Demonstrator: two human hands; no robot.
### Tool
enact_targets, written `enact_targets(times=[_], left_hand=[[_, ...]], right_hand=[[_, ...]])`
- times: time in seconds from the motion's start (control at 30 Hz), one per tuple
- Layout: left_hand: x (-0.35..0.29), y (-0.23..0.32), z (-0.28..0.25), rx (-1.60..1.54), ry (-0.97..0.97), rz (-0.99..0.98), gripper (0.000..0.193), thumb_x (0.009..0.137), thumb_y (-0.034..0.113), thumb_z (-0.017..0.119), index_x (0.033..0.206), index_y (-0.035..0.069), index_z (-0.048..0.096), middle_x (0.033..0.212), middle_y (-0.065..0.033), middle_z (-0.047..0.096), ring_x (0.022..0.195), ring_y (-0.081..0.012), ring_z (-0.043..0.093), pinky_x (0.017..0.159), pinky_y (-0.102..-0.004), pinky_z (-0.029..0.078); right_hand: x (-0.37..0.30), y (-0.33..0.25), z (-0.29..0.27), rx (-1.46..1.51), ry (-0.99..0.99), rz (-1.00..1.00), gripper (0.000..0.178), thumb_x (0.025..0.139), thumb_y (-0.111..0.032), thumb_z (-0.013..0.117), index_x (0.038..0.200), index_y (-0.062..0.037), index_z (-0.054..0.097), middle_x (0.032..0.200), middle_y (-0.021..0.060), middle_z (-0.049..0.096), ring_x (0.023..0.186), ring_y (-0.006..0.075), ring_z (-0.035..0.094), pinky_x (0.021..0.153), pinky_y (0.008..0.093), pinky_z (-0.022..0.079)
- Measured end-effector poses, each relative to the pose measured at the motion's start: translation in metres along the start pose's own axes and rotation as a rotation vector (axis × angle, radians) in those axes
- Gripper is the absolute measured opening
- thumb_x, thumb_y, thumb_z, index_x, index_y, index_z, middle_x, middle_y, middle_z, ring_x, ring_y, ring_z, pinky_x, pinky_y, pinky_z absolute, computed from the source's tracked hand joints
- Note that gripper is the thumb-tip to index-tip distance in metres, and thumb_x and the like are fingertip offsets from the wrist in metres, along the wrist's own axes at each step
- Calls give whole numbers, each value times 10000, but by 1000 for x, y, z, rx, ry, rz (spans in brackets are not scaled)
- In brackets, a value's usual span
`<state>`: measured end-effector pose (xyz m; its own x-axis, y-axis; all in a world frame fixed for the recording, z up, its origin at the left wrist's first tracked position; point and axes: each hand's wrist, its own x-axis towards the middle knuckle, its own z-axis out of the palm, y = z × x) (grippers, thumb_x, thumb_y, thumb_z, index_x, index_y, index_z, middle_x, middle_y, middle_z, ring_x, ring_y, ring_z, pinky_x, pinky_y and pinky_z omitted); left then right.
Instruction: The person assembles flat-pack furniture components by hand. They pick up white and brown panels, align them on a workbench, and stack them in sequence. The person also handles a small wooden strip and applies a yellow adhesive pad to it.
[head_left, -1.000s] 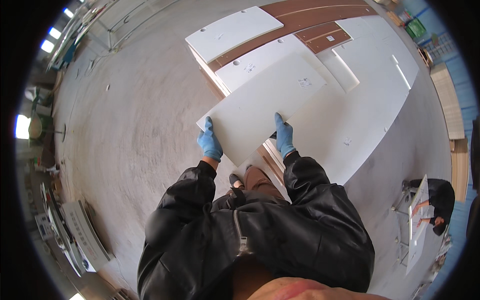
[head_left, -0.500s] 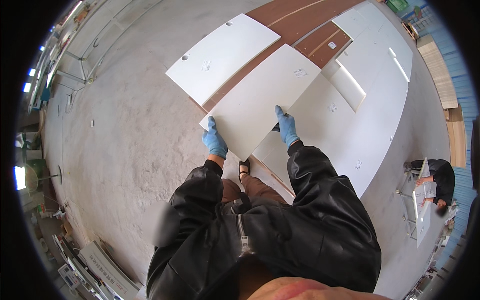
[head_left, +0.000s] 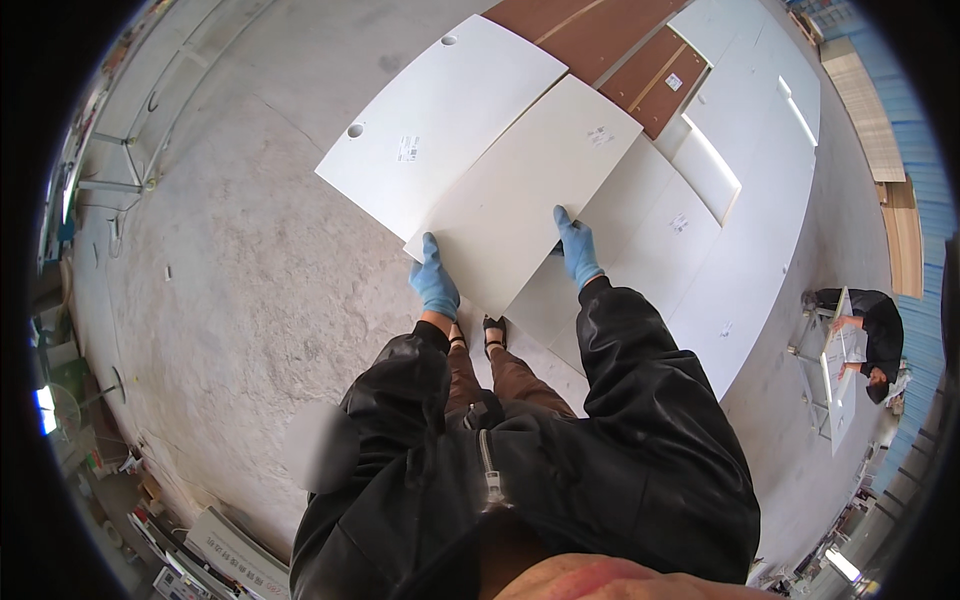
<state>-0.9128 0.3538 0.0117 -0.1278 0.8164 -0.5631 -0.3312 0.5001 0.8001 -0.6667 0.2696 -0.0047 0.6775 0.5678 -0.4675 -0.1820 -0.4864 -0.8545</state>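
Between my two hands I hold a white rectangular panel (head_left: 520, 175) with a small label near its far edge. My left hand (head_left: 434, 280), in a blue glove, grips its near left corner, thumb on top. On its right edge my right hand (head_left: 577, 248), gloved too, is closed with the thumb above and the other fingers hidden below. Just left of it lies another white panel (head_left: 440, 105) with two round holes and a label. Under and to the right of my panel, more white panels (head_left: 690, 250) lie side by side.
Brown boards (head_left: 590, 30) show beyond the white panels. At the right, a person (head_left: 880, 340) in dark clothes handles a white panel at a metal stand. Wood-toned boards (head_left: 865, 110) lean near the blue wall. A metal frame (head_left: 125, 165) stands far left on the concrete floor.
The held panel now covers the brown strip beside the panel with holes. My view has shifted, and both my feet now show. My grip looks the same.
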Motion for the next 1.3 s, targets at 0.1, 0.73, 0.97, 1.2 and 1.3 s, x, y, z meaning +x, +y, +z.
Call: enact_targets(times=[0.1, 0.73, 0.97, 1.2, 1.3], left_hand=[[8, 6, -12, 249, -118, -33, 552, 928, 488, 677, 1047, -50, 658, 913, -94, 692, 740, -189, 662, 623, -346, 551], [-31, 44, -31, 443, 4, -179, 409, 963, 347, 629, 1057, -51, 656, 741, -152, 706, 580, -193, 674, 517, -289, 536], [-11, 62, -67, 307, -2, 66, 382, 986, 340, 630, 1102, -23, 650, 829, -123, 713, 604, -173, 653, 567, -275, 515], [15, 3, -39, 777, -124, 1, 439, 921, 384, 630, 992, -45, 694, 897, -209, 726, 845, -309, 689, 770, -412, 511], [18, -1, -25, 800, -30, 54, 405, 911, 356, 630, 915, -45, 688, 830, -211, 716, 765, -336, 683, 724, -418, 509]], right_hand=[[6, -3, -2, -184, -6, 40, 597, 902, -577, 673, 660, -42, 561, 616, -6, 483, 585, 109, 495, 563, 294, 501], [6, -56, -19, -1173, 347, -379, 536, 838, -536, 645, 1062, -49, 656, 1076, 190, 686, 1034, 341, 654, 844, 479, 493], [17, -18, -12, -1155, 299, -541, 820, 824, -601, 677, 1392, -77, 405, 1479, 267, 395, 1395, 398, 355, 1052, 556, 341], [28, -4, -2, -1159, 304, -496, 919, 842, -621, 645, 1460, -8, 349, 1533, 278, 342, 1460, 419, 274, 1138, 597, 247], [34, -5, -1, -1139, 303, -495, 919, 844, -621, 642, 1451, 11, 364, 1540, 276, 338, 1469, 414, 263, 1151, 596, 233]])
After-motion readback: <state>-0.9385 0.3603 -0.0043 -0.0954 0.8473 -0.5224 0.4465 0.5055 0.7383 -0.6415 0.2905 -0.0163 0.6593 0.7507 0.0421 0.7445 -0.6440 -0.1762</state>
